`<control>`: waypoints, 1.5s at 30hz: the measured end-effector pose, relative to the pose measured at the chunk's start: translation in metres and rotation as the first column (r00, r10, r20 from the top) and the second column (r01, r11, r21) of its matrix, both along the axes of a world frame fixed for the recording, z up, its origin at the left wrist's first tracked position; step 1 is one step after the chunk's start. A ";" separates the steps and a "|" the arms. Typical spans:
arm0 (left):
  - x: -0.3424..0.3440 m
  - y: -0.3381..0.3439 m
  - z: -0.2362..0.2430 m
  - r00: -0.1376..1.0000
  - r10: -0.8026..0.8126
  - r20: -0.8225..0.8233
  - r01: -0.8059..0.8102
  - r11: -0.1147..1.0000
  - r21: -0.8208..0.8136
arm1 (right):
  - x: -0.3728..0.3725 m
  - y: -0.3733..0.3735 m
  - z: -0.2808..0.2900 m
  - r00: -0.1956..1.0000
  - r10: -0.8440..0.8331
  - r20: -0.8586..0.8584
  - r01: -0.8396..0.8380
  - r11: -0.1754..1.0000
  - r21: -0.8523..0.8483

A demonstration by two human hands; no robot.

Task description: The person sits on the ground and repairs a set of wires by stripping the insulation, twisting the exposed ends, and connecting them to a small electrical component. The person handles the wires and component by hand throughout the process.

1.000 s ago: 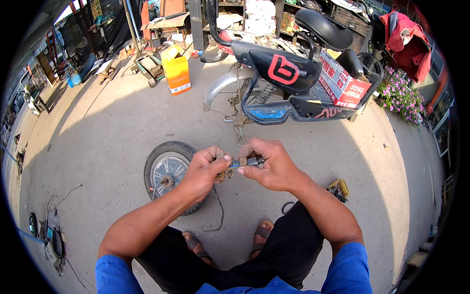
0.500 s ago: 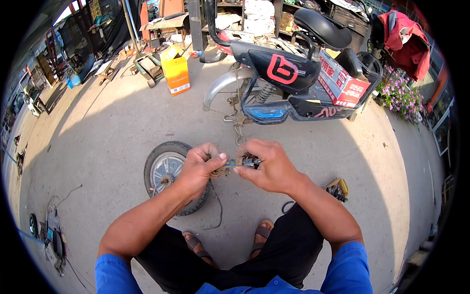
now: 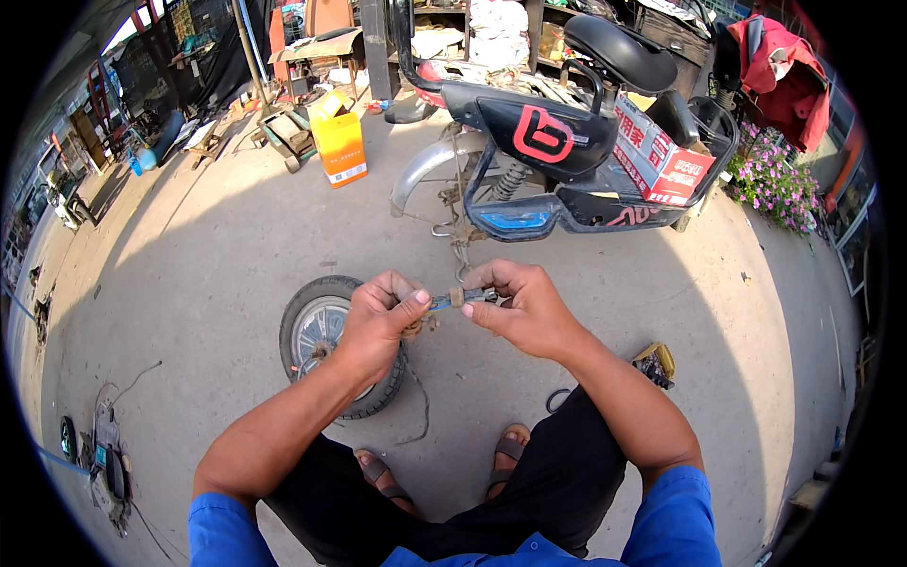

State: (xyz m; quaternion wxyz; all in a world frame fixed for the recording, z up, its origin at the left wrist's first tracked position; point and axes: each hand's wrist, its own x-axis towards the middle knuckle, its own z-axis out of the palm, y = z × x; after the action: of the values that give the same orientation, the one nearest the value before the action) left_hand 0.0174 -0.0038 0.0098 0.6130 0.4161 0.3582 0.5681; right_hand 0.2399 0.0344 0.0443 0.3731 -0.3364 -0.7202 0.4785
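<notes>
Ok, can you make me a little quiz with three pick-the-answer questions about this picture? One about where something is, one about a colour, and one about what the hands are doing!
1. Where does the loose wheel lie?
A. On the ground below the left hand
B. On the scooter's seat
C. Inside the yellow box

2. What colour are the person's sleeves?
A. Red
B. Blue
C. White

3. What are the two hands doing?
A. Resting flat on the knees
B. Both pinching a small wired part between them
C. Pushing the scooter

Answers:
1 A: the wheel lies flat on the concrete under the left hand.
2 B: both sleeves at the lower edge are blue.
3 B: the left hand and right hand meet on the small wired part, fingers closed on it, with the scooter untouched behind.
</notes>
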 end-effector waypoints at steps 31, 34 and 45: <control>0.007 -0.008 0.006 0.995 0.072 -0.074 -0.070 0.997 0.021 | -0.006 -0.002 0.001 0.992 0.043 0.116 -0.051 0.996 0.070; 0.007 -0.009 0.009 0.994 0.059 -0.087 -0.058 0.998 0.015 | -0.008 -0.001 -0.004 0.996 0.074 0.059 -0.083 0.981 0.176; 0.003 -0.006 0.008 0.999 -0.027 -0.040 0.024 0.996 -0.084 | -0.002 0.000 0.003 0.986 0.165 -0.017 -0.166 0.978 -0.125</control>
State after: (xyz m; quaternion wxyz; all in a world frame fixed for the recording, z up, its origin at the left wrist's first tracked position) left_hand 0.0201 -0.0103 0.0175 0.6296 0.4064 0.3887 0.5361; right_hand 0.2379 0.0339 0.0474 0.3126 -0.2965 -0.7129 0.5533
